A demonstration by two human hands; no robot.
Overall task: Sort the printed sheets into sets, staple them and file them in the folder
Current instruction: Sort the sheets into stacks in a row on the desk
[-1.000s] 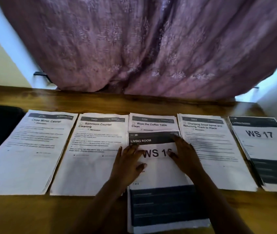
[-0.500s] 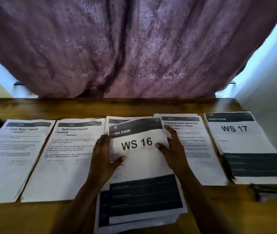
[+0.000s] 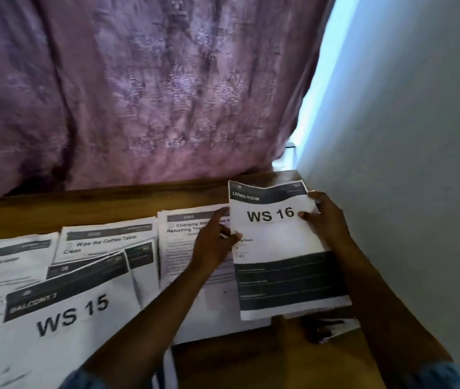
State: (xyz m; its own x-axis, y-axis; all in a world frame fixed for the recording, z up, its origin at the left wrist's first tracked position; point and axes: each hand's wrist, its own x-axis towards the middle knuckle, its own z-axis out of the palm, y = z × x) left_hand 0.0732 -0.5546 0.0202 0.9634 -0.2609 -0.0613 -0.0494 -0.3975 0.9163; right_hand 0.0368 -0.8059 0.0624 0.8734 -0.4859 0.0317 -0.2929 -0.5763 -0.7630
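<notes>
Scene: a person sorts printed sheets at a wooden table [image 3: 88, 210], with a mauve curtain [image 3: 139, 94] at 12 o'clock and a pale wall [image 3: 405, 136] at 3 o'clock.
WS 16 sheet [image 3: 275, 237]: held off the table at 2 o'clock, face up, its lower edge over a pile by the wall.
Left hand [image 3: 213, 245]: pinches the sheet's left edge, thumb on the printed face.
Right hand [image 3: 328, 220]: grips the upper right corner, thumb beside the "16".
WS 15 sheet [image 3: 68, 313]: lies askew at 8 o'clock, topping a loose pile.
Coffee Table pile [image 3: 105, 242]: at 10 o'clock, partly covered.
Charging pile [image 3: 179, 248]: at 12 o'clock, just behind the left hand.
Step in hand: probably laying this cover on the 2 o'clock pile.
Doing it well: keep both edges taut, lower it flat, square the corners to the pile, then release.
Unclear: a dark object at 4 o'clock, too blurred to name.
</notes>
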